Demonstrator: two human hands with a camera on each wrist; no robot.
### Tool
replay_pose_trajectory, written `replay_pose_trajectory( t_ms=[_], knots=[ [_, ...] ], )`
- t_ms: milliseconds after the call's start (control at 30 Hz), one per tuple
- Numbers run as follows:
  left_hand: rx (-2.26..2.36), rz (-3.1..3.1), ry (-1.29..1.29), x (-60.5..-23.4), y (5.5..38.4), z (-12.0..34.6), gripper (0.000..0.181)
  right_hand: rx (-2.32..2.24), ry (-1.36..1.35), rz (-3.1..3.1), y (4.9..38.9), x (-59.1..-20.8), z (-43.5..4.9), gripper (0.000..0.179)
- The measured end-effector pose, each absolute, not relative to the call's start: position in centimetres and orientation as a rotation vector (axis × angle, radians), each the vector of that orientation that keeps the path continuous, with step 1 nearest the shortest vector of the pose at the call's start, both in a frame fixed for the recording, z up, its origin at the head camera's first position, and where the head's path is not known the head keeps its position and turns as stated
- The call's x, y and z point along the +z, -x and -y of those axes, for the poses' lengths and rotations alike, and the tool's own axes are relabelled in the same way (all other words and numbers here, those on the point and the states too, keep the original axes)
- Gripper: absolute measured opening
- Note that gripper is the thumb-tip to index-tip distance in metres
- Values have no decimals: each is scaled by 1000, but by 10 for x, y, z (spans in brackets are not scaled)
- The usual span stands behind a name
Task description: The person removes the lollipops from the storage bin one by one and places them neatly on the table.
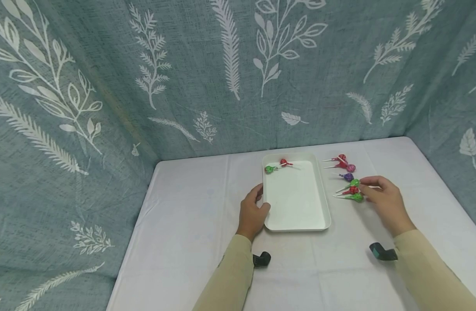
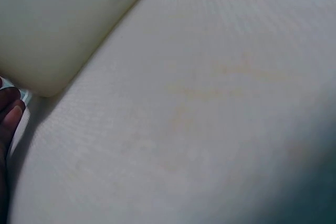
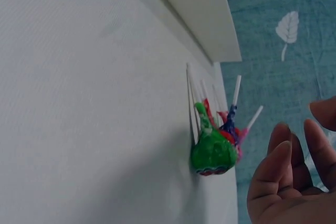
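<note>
My left hand [image 1: 253,214] holds the left side of a white tray [image 1: 296,201], thumb at the rim; in the left wrist view only its fingertips [image 2: 13,119] show by the tray's corner. Inside the tray's far end lie a green lollipop [image 1: 270,169] and a red lollipop [image 1: 284,162]. My right hand [image 1: 383,201] is at a row of lollipops to the tray's right, beside a green lollipop [image 1: 353,183]. In the right wrist view its fingers are bent slightly and apart from the thumb, with nothing between them. A nearer green lollipop [image 3: 214,153] lies on the cloth.
Also in the row are a purple lollipop [image 1: 347,176], a red lollipop [image 1: 352,190] and a pink lollipop [image 1: 351,168]. A white cloth [image 1: 191,224] covers the table. Behind it hangs a teal leaf-patterned curtain [image 1: 191,77]. Black devices show at both wrists.
</note>
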State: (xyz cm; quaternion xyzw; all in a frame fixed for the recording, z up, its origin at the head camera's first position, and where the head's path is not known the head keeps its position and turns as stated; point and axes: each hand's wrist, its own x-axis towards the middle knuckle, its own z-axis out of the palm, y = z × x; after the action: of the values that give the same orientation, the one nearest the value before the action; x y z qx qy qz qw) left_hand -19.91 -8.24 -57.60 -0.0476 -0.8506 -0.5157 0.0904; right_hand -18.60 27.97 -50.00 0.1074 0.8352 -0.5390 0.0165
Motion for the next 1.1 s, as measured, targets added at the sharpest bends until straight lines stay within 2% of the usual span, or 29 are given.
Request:
replay_pose_trajectory(
  t_ms=[1100],
  knots=[
    [-1542,2508,159,-575,198,83,62,-1901,-130,-2528,208,-488,-222,35]
  ],
)
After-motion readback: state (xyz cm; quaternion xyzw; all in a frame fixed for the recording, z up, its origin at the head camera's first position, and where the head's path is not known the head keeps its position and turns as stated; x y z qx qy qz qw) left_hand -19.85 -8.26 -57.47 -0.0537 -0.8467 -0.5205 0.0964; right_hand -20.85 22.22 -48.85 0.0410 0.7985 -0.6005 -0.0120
